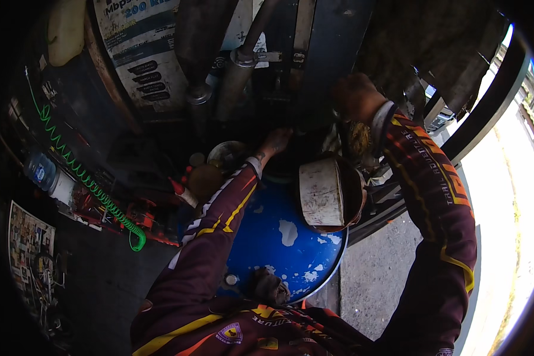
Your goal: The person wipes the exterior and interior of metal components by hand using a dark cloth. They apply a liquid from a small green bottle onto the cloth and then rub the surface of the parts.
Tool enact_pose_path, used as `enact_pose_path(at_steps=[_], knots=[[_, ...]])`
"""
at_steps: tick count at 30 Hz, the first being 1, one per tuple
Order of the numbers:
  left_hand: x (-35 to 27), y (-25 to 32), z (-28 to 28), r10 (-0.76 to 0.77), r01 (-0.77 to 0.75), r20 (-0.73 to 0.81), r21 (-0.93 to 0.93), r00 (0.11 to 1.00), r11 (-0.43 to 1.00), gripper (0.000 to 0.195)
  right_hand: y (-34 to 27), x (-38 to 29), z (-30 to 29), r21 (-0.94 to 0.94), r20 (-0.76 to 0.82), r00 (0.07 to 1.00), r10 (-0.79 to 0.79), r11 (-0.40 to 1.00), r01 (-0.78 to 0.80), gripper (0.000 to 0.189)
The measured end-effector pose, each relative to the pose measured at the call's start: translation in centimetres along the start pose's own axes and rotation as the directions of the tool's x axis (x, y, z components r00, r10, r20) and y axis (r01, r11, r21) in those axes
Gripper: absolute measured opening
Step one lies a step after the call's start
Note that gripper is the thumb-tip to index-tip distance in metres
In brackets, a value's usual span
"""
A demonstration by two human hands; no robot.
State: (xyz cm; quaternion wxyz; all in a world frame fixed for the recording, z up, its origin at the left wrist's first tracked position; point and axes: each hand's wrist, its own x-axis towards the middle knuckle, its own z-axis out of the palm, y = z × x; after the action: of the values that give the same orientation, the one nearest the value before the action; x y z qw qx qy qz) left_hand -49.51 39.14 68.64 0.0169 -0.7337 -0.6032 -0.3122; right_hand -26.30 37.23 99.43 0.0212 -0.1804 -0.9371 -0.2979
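My left hand (276,141) reaches forward past the blue drum, its fingers lost in shadow by a dark container; what it touches cannot be told. Higher and to the right, my right hand (358,98) is blurred and curled in front of a dark panel; whether it holds anything is not visible. Below the hands stands a blue metal drum (271,236) with flaking paint. A worn white round container (320,193) lies tilted on its right side, and a crumpled dark rag (270,287) rests at its near edge. A yellowish fibrous bundle (359,138) hangs beneath my right hand.
Metal pipes (238,75) stand against the back wall beside a printed banner (138,58). Left are a red-capped bottle (182,192), a round bowl (227,152), a coiled green air hose (82,173) and a blue water jug (41,169). Concrete ground (374,267) shows right of the drum.
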Motion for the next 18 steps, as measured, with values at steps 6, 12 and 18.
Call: enact_pose_path(at_steps=[6, 12, 18], knots=[[-0.1, -0.2, -0.1, -0.053, 0.053, -0.012, -0.011, 0.999, 0.999, 0.038, -1.3, 0.3, -2.5, -0.002, 0.235, 0.971, 0.033, 0.999, -0.033, 0.031], [-0.3, 1.9, -0.7, -0.056, 0.055, -0.039, -0.027, 0.998, 0.998, 0.030, -1.7, -0.1, -2.6, 0.007, 0.167, 0.986, -0.003, 1.000, 0.002, 0.027], [0.0, 3.6, -2.0, -0.145, 0.146, 0.020, -0.090, 0.989, 0.985, 0.027, -1.6, -0.1, -2.8, -0.004, 0.155, 0.988, -0.005, 1.000, 0.006, 0.026]])
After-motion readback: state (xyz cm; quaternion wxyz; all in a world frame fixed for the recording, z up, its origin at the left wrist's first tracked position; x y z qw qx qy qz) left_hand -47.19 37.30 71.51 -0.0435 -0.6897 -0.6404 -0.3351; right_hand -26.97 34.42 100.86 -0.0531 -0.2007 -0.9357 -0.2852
